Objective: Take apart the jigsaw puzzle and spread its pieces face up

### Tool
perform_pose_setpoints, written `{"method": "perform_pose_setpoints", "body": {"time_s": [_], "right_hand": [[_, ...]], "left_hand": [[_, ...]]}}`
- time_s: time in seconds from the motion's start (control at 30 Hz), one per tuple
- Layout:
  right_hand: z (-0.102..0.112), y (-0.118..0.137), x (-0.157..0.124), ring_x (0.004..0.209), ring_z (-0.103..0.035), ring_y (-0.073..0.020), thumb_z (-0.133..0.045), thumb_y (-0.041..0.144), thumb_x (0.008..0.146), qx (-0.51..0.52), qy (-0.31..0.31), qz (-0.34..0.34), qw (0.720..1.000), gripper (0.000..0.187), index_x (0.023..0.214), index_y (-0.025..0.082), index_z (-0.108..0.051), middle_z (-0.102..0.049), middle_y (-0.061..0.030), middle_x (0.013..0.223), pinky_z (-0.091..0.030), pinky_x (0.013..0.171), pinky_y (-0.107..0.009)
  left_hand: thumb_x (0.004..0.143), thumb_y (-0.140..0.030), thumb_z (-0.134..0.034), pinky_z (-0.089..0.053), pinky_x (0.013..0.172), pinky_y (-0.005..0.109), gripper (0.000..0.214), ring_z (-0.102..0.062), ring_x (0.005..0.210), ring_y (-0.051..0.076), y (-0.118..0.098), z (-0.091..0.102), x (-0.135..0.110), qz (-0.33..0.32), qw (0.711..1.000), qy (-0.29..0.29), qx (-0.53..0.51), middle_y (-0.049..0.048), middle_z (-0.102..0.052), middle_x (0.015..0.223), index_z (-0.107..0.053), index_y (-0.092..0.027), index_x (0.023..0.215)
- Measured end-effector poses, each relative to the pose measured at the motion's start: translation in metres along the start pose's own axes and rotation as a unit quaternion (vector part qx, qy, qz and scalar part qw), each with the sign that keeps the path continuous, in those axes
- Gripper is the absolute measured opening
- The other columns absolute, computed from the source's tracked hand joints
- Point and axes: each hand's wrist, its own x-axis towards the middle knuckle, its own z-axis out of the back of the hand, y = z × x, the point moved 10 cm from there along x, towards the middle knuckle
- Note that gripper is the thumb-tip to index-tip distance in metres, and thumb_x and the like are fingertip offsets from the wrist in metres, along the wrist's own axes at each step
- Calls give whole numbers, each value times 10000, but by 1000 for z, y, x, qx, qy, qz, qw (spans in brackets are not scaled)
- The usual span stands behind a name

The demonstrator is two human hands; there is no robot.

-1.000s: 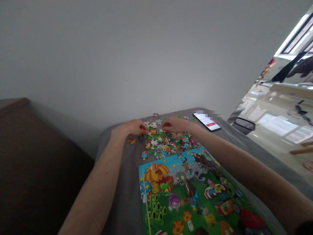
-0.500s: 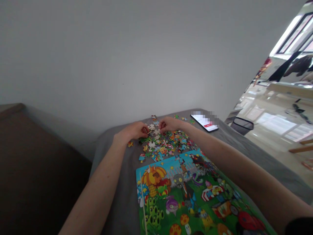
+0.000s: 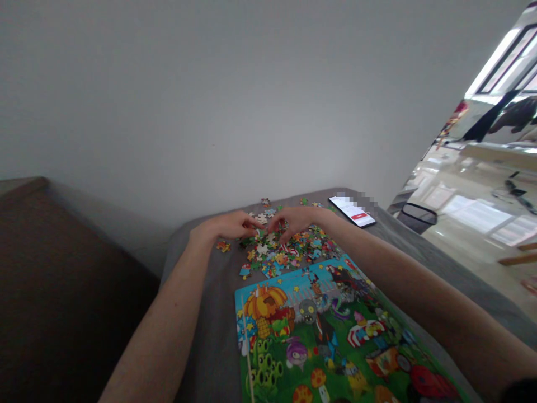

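A loose heap of small jigsaw puzzle pieces [image 3: 277, 259], some face up in bright colours and some pale side up, lies on the grey cloth. At the heap's left side my left hand [image 3: 237, 225] reaches in with the index finger stretched out and the thumb apart below it. Opposite it, my right hand [image 3: 297, 219] arches over the pieces, fingers and thumb spread, the tips down among them. I see no piece held in either hand. Nearer to me lies the colourful puzzle board [image 3: 293, 347] with cartoon plants and a zombie.
A phone [image 3: 352, 211] with a lit screen lies on the grey cloth [image 3: 213, 280] at the back right. A few stray pieces [image 3: 224, 246] lie around the heap. Behind is a pale wall [image 3: 251, 101]; a brown panel [image 3: 62, 268] stands at left.
Both hands have opened from a pinch. My left hand's fingers have moved right into the pieces, and my right hand has spread and come slightly nearer to me.
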Motion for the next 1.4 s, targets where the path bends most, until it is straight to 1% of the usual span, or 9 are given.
{"method": "perform_pose_setpoints", "body": {"time_s": [0.07,0.13,0.23,0.5,0.7,0.83,1.03,1.2,1.4], "right_hand": [[-11,7,-1,950,-693,-179,-916,244,706,-5,29,13,999,499,1183,207,-774,-788,-51,1152,-513,788,-251],[-13,11,-3,874,-691,-164,-855,246,793,-8,21,13,1000,368,1149,181,-787,-800,-56,1071,-501,747,-248],[-9,14,-4,821,-686,-146,-714,202,919,-13,-15,16,1000,129,992,166,-814,-807,-54,967,-485,755,-249],[-3,9,-6,759,-641,-154,-761,320,911,-46,-49,-52,996,179,976,157,-796,-791,-72,946,-414,645,-257],[-8,8,-4,724,-604,-134,-762,280,904,-42,-37,-67,996,155,989,151,-765,-764,-54,921,-397,614,-240],[-7,5,-2,750,-588,-136,-801,286,870,-44,-42,-83,995,304,1128,148,-720,-744,-64,1003,-400,613,-233],[-5,-2,0,794,-612,-156,-832,311,841,-50,-43,-114,991,503,1286,167,-646,-723,-79,1108,-415,623,-245],[-3,-4,2,877,-627,-173,-843,257,818,-39,-66,-102,992,358,1129,172,-686,-723,-80,1132,-441,683,-249],[-5,-4,4,920,-656,-179,-812,240,852,-26,-74,-88,993,302,1125,158,-711,-744,-99,1147,-473,745,-255]], "left_hand": [[869,-412,-599,-435,710,249,447,-638,823,174,3,-5,-6,8,999,32,-12,3,-791,975,-770,-239,1244],[876,-470,-595,-438,702,248,435,-639,818,172,4,-3,-9,4,999,33,-27,22,-784,962,-791,-207,1162],[878,-437,-589,-474,731,249,409,-670,863,185,11,11,-7,7,999,-28,-28,53,-789,993,-775,-175,1132],[860,-371,-615,-512,888,317,439,-702,1059,257,71,35,0,113,979,-160,49,116,-758,1238,-729,-184,1241],[774,-449,-727,-530,827,266,493,-715,1043,236,93,21,-3,124,985,-112,36,78,-775,1225,-739,-216,1209],[708,-529,-779,-510,785,258,553,-706,1003,235,94,19,-4,121,987,-100,34,81,-783,1163,-747,-212,1160],[675,-601,-762,-466,684,261,463,-672,809,210,93,13,-4,118,991,-59,29,49,-795,921,-785,-211,924],[665,-632,-745,-438,662,259,456,-650,786,202,98,14,-4,124,990,-63,25,40,-777,867,-774,-222,861],[704,-586,-671,-475,769,269,432,-665,876,213,100,23,-13,112,991,-68,4,65,-786,970,-767,-209,892]]}}
